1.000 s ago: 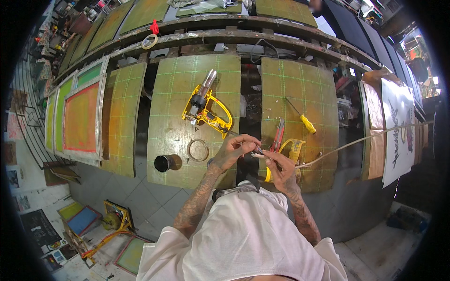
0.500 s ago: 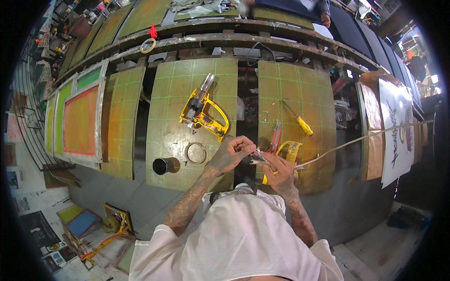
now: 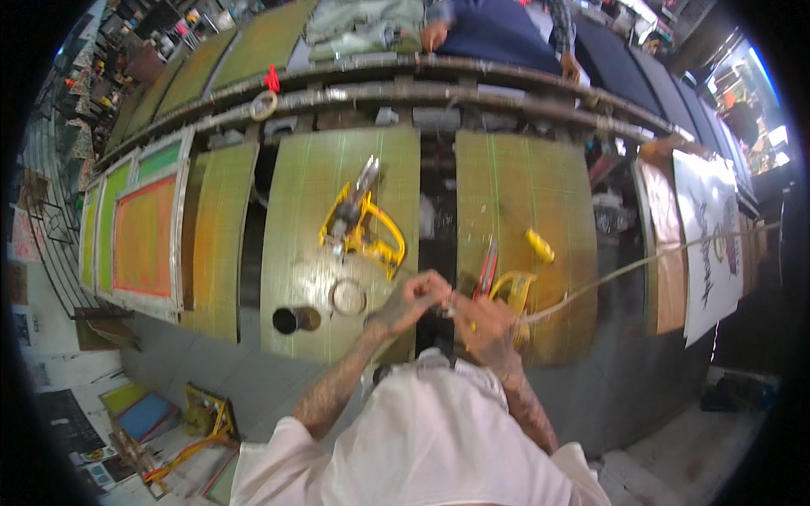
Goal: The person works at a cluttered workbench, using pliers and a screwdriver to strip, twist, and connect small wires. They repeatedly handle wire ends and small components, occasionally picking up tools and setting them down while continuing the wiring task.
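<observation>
My left hand [image 3: 413, 302] is closed in a pinch on thin wires at the stripped end of a cable; motion blur hides the exact grip. Against its fingertips, my right hand [image 3: 488, 325] grips the pale cable [image 3: 620, 274], which trails off to the far right. Ahead of my left hand lies an opened yellow heat gun [image 3: 381, 244], its inner parts and metal nozzle tube exposed. A loose yellow shell half [image 3: 515, 292] sits partly behind my right hand. Beside that are a red utility knife [image 3: 488, 268] and a yellow-handled screwdriver [image 3: 540, 245].
A black cylindrical cup [image 3: 285, 320] and a brownish ring [image 3: 348, 297] lie on the left board [image 3: 291, 211]. Framed screens [image 3: 148, 228] lean at left. A tape roll [image 3: 263, 106] hangs on the rail. Across it, another person's hands [image 3: 434, 36] rest near dark cloth.
The view has shifted, so the boards and tools sit lower in the picture. My hands have drawn closer together at the wires. Another person's hands show more fully across the rail.
</observation>
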`<state>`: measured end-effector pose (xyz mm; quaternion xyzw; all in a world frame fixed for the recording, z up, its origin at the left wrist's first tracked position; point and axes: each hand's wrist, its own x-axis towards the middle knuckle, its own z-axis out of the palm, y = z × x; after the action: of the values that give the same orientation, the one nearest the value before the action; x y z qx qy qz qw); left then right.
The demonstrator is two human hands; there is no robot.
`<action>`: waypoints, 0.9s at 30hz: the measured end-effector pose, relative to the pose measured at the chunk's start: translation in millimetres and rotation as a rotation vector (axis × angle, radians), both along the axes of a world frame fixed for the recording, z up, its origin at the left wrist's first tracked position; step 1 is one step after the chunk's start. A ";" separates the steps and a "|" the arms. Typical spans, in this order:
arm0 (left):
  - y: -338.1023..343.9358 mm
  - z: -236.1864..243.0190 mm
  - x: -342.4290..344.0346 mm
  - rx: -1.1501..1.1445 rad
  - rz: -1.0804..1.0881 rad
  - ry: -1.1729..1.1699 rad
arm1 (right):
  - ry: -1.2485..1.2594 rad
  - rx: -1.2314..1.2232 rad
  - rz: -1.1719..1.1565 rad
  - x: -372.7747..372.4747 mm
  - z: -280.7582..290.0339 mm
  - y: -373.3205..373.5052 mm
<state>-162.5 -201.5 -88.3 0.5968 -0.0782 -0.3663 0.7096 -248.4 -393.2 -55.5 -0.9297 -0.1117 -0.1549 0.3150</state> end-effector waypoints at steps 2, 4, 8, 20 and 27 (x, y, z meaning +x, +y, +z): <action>1.4 -28.4 -6.5 -0.163 -0.006 -0.153 | -0.057 -0.054 0.038 3.1 2.7 -4.5; 6.4 -11.3 -4.9 -0.051 -0.090 0.122 | -0.121 -0.053 0.037 9.1 -2.1 -6.0; 4.2 -27.4 -3.5 -0.092 -0.041 0.132 | -0.194 -0.074 0.012 15.7 -17.8 -1.4; -0.7 -23.2 -7.6 -0.147 0.041 0.068 | 0.013 0.042 0.095 23.1 -2.2 -7.4; -1.3 -60.2 -27.0 -0.327 0.135 0.074 | 0.115 0.035 0.039 19.2 -10.6 -3.5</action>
<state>-189.5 -202.8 -148.5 0.4633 -0.0705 -0.3220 0.8226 -229.2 -396.6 -66.1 -0.9290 -0.1087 -0.0971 0.3401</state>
